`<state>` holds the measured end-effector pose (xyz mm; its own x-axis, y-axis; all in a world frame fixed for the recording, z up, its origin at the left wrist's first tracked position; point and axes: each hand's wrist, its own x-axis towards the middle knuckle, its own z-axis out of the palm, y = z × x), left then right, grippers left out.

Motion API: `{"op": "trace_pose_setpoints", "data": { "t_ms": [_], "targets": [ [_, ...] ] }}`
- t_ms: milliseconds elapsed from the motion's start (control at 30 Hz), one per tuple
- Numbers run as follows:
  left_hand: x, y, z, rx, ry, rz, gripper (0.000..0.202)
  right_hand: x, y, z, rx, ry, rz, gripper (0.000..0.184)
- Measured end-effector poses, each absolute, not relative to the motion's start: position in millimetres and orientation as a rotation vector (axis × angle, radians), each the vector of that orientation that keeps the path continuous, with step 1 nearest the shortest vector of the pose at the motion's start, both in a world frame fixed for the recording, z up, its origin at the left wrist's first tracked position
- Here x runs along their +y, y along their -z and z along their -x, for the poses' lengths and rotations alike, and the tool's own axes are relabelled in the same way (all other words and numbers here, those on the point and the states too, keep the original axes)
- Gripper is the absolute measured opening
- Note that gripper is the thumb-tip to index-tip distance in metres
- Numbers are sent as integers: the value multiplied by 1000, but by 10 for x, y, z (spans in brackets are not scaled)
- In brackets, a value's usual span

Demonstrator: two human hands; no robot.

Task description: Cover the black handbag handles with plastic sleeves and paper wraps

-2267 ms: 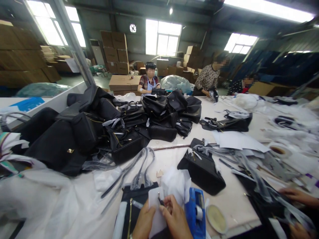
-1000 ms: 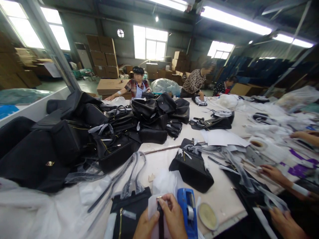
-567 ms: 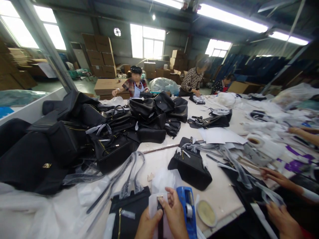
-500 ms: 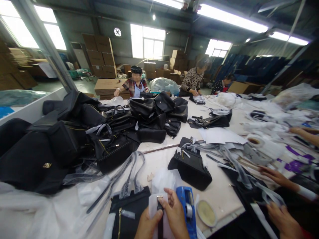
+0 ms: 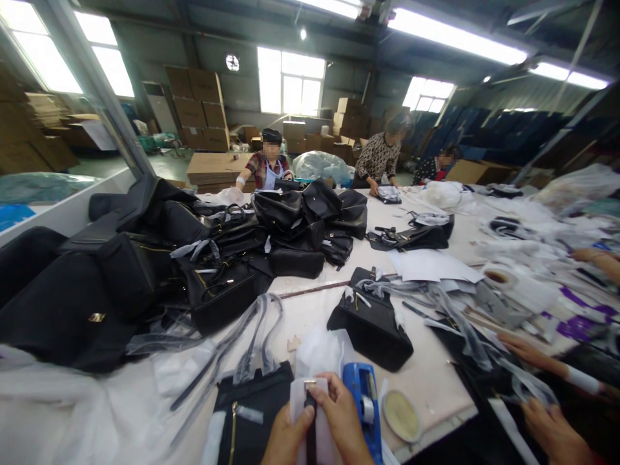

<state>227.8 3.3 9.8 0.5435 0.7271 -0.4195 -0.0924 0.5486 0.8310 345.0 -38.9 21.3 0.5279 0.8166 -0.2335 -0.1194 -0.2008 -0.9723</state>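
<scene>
At the front of the table, my left hand (image 5: 289, 429) and my right hand (image 5: 338, 407) both grip a narrow black strap (image 5: 310, 434) with a small gold-coloured buckle (image 5: 310, 385) at its upper end. A sheet of white wrapping paper (image 5: 296, 402) lies behind the strap, caught in my fingers as well. My thumbs press on the strap just below the buckle. To the left lies a black bag (image 5: 252, 394) with a gold zip and wrapped handles. Close by my right hand stands a blue tape dispenser (image 5: 358, 381), with a round tin (image 5: 401, 416) beside it.
Black bags (image 5: 227, 284) are heaped at the left and centre. One black bag (image 5: 371, 323) lies beyond the dispenser. White sheets (image 5: 433, 266) and a roll (image 5: 498, 274) are to the right. A co-worker's hands (image 5: 552, 420) handle a wrapped strap at the right; other people work across the table.
My right hand's fingers have curled in closer to the buckle. The strap stays in nearly the same place. Across the table, a co-worker's arm has moved slightly right.
</scene>
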Motion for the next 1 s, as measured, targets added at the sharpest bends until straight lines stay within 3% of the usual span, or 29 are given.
{"op": "trace_pose_setpoints", "data": {
  "t_ms": [267,500,833,1000],
  "targets": [
    [18,61,-2321,826,-596,-757,64,-570,-211,-3525,-335,-1135,1370,49],
    [-11,35,-2322,777,-480,-701,57,-541,-214,-3422,-503,-1347,1342,60],
    [16,-112,-2347,794,-429,-1000,48,-488,-365,-3500,-692,-1157,1452,41],
    [2,-129,-2287,679,-355,-872,59,-528,-328,-3503,-709,-1040,1639,42]
  ]
}}
